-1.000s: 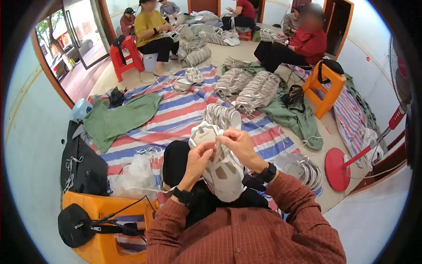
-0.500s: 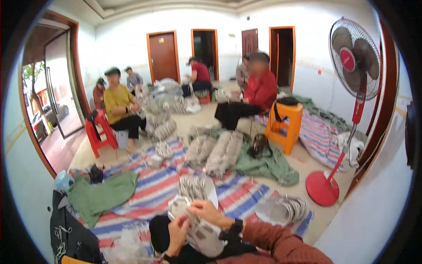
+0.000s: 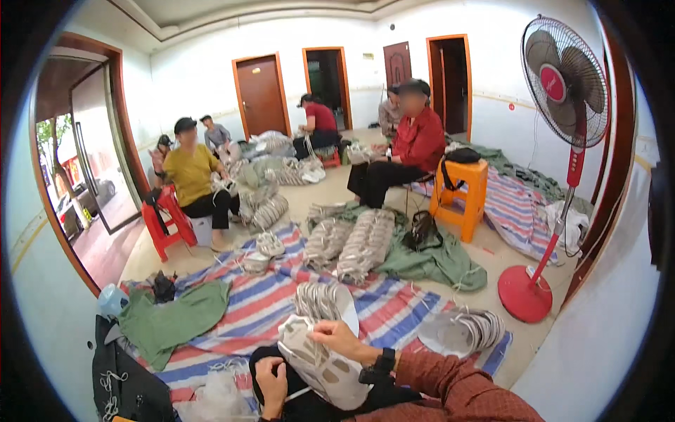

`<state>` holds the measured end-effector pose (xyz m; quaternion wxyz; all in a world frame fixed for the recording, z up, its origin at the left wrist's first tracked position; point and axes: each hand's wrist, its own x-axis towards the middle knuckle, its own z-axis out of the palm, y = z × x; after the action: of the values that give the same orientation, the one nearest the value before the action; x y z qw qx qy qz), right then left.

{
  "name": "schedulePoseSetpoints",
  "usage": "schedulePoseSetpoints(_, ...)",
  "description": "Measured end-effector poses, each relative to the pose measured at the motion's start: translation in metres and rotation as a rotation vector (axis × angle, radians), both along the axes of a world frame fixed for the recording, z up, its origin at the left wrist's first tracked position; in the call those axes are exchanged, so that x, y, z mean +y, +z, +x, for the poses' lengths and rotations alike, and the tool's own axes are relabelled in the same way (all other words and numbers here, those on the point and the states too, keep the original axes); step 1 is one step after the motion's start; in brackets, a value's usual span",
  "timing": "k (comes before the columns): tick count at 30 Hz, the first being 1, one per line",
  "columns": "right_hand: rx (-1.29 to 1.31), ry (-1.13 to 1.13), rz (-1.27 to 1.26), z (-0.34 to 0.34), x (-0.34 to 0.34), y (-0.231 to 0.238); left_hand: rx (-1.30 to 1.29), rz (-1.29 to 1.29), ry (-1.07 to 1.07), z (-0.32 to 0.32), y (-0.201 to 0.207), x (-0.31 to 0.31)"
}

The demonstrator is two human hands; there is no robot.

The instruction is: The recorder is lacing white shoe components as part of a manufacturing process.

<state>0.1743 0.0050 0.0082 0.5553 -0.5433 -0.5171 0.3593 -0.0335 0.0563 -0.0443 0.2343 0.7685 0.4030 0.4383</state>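
A pale beige shoe upper (image 3: 327, 369) with oval cut-outs rests over my dark-clad lap, its scalloped edge pointing away from me. My right hand (image 3: 341, 339) pinches that edge, thumb and fingers closed together. Lower and to the left, my left hand (image 3: 271, 383) is curled beside the upper, over my leg. A white lace (image 3: 301, 392) stretches between it and the upper; the fingertips gripping it are partly hidden. Just beyond lies a row of stacked shoe uppers (image 3: 320, 301), and another stack (image 3: 478, 329) sits to the right.
A striped tarp (image 3: 256, 299) covers the floor ahead, with bundled uppers (image 3: 365, 246) and green cloths (image 3: 176, 316) on it. A red standing fan (image 3: 527, 292) is at right, near an orange stool (image 3: 460, 200). Several people sit working around the room.
My left hand has left the upper's far edge and moved down and left, with the lace drawn out. My right hand keeps hold of the upper. The view has shifted slightly.
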Motion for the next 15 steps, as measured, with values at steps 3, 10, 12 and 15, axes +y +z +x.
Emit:
schedulePoseSetpoints(3, 0.174, 0.054, -0.009, -0.003, -0.002, -0.008, 0.200, 0.093, 0.035, -0.007, -0.001, 0.000)
schedulePoseSetpoints(10, 0.029, 0.111, -0.176, -0.011, -0.009, -0.017, 0.562, -0.062, -0.054, -0.012, 0.001, -0.010)
schedulePoseSetpoints(12, 0.105, 0.135, -0.163, -0.012, -0.009, -0.019, 0.611, -0.056, -0.055, -0.013, 0.001, -0.011)
schedulePoseSetpoints(15, 0.153, 0.139, -0.147, -0.012, -0.008, -0.022, 0.601, -0.025, -0.049, -0.010, 0.000, -0.011)
